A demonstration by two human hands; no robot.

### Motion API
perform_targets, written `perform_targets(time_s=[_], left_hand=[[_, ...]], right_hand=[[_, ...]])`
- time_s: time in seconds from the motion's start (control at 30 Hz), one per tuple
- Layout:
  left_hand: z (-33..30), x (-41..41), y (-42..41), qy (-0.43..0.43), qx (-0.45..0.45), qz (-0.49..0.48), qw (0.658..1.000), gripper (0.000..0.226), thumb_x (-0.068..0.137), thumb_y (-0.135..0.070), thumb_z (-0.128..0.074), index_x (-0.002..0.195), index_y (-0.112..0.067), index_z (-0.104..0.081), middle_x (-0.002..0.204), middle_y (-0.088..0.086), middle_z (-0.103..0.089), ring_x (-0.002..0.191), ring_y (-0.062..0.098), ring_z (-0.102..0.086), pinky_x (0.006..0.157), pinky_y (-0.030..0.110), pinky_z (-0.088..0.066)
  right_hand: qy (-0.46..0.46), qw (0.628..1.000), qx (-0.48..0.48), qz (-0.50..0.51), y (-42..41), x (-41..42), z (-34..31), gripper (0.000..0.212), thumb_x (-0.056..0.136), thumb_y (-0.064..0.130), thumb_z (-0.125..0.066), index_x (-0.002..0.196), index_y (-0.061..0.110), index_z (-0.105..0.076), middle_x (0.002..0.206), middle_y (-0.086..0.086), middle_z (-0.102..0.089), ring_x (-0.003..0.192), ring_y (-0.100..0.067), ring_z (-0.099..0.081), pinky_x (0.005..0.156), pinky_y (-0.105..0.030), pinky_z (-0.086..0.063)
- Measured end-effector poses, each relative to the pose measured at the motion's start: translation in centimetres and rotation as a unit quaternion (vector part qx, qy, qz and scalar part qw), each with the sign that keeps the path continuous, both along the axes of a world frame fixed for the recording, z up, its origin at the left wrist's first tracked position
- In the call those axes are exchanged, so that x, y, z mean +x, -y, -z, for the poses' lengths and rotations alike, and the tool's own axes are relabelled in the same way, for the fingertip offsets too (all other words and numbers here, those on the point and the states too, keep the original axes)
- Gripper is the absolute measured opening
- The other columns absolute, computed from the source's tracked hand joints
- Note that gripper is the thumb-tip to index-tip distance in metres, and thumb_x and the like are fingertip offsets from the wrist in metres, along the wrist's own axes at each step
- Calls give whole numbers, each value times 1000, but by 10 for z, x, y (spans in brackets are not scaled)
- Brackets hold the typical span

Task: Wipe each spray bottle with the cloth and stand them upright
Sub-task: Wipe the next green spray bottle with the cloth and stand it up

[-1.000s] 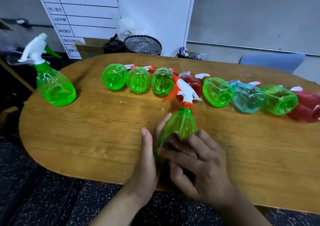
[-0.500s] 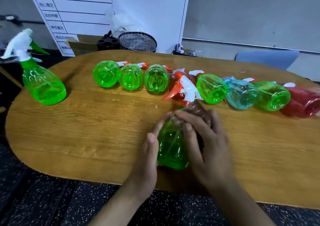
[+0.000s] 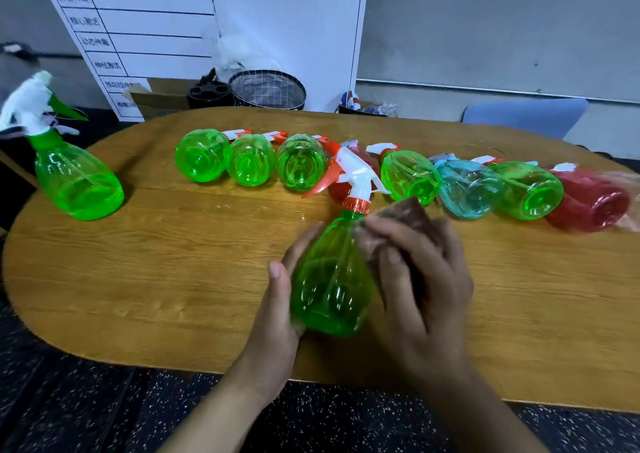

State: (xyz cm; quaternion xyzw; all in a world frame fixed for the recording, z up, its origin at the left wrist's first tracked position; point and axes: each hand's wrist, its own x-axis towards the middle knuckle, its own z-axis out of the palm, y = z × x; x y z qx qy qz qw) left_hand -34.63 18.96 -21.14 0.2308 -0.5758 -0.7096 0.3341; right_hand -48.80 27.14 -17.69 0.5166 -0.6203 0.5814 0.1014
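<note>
My left hand (image 3: 277,300) grips a green spray bottle (image 3: 329,279) with an orange and white trigger head, holding it tilted just above the wooden table (image 3: 166,279). My right hand (image 3: 422,279) holds a brown cloth (image 3: 401,217) against the bottle's right side. Behind them, several bottles lie on their sides in a row: three green ones (image 3: 249,163) on the left, then a red one, a green one (image 3: 410,177), a blue one (image 3: 467,189), another green one (image 3: 526,191) and a red one (image 3: 588,201). One green bottle (image 3: 74,178) stands upright at the far left.
A whiteboard with a printed table (image 3: 145,36) leans behind the table. A mesh bin (image 3: 268,90), a black holder (image 3: 207,94) and a cardboard box stand on the floor beyond the far edge. A blue chair back (image 3: 526,116) shows at the far right.
The cloth in my right hand has slid from the bottle's base up its side toward the neck. The bottle has been raised, its base now facing me.
</note>
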Motion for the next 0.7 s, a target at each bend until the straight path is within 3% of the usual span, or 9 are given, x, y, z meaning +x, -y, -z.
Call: perform_targets(time_s=[0.1, 0.17, 0.27, 0.37, 0.43, 0.5, 0.63, 0.7], left_hand=[[5, 0, 0, 21, -52, 14, 998, 88, 78, -102, -37, 152, -55, -48, 162, -13, -51, 151, 18, -47, 118, 58, -46], [4, 0, 0, 25, -49, 15, 998, 90, 77, -102, -38, 153, -55, -47, 163, -11, -50, 151, 19, -47, 117, 61, -46], [2, 0, 2, -4, -10, 2, 1000, 93, 81, -97, -45, 158, -44, -45, 160, -2, -54, 147, 23, -52, 112, 54, -53], [-6, -2, 1, -29, 30, -16, 999, 92, 87, -87, -53, 160, -32, -44, 151, 7, -63, 141, 27, -59, 107, 36, -54], [-9, -4, 1, -37, 45, -19, 998, 95, 85, -87, -56, 160, -30, -43, 150, 11, -64, 139, 30, -61, 107, 33, -54], [-10, -5, 1, -51, 55, -11, 997, 97, 83, -88, -57, 161, -31, -43, 153, 12, -61, 142, 33, -59, 110, 35, -52], [-7, -3, 0, -41, 32, -7, 999, 96, 82, -91, -53, 159, -34, -44, 152, 4, -62, 141, 25, -59, 102, 35, -57], [-2, -2, 1, -11, -1, 2, 1000, 94, 78, -99, -45, 156, -47, -46, 154, -6, -60, 141, 20, -59, 101, 40, -60]], right_hand=[[72, 996, 44, 17, 11, -7, 9, 33, 105, 17, -54, 132, 22, -72, 127, 0, -60, 119, -10, -61, 99, -25, -48], [69, 996, 55, -8, 13, -5, 17, 33, 105, 18, -53, 133, 23, -71, 125, 2, -59, 116, -7, -60, 95, -21, -47], [10, 997, 46, -55, 8, 3, 21, 34, 101, 19, -53, 128, 21, -74, 113, 3, -55, 100, -8, -57, 82, -26, -48], [-114, 987, 57, -94, 5, 15, 21, 33, 96, 22, -57, 120, 21, -80, 106, 1, -56, 87, -18, -51, 74, -36, -44], [-201, 972, 70, -104, 6, 25, 22, 31, 96, 27, -57, 114, 24, -82, 104, -2, -66, 84, -22, -49, 73, -37, -41], [-222, 966, 68, -111, 5, 27, 21, 32, 97, 28, -55, 112, 24, -83, 99, -4, -71, 83, -24, -50, 71, -40, -41], [-42, 997, 22, -59, 3, 12, 12, 32, 97, 18, -56, 120, 20, -79, 104, -9, -63, 93, -24, -58, 79, -43, -48], [38, 999, 22, -6, 5, 1, 8, 32, 102, 16, -55, 127, 22, -74, 116, -5, -61, 107, -18, -62, 90, -31, -49]])
